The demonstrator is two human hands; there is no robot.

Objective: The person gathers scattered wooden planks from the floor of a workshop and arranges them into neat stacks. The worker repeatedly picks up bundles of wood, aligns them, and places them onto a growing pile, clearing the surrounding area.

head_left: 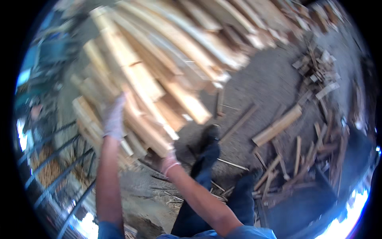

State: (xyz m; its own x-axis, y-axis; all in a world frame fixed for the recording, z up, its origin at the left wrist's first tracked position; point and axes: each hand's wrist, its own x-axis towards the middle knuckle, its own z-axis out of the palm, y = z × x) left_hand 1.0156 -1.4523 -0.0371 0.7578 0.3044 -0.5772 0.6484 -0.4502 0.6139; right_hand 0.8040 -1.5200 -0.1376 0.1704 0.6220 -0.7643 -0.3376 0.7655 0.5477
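Note:
A pale wooden board [146,134] lies slantwise between my two hands, over a stack of sawn boards. My right hand [170,162], in a light glove, is closed round its near end; the fingers are partly hidden beneath the wood. Farther along, my left hand [114,119], also gloved, grips the board's left side near its far end. Motion blur softens the left fingers. Around and beyond the hands, more long boards [179,46] lie side by side in the stack.
A loose timber piece [277,126] rests on the dirt floor at right, near scattered sticks [298,157]. Wood offcuts [316,71] form a heap farther back. Metal bars [59,175] stand at lower left. My legs and shoes [211,135] are close to the stack.

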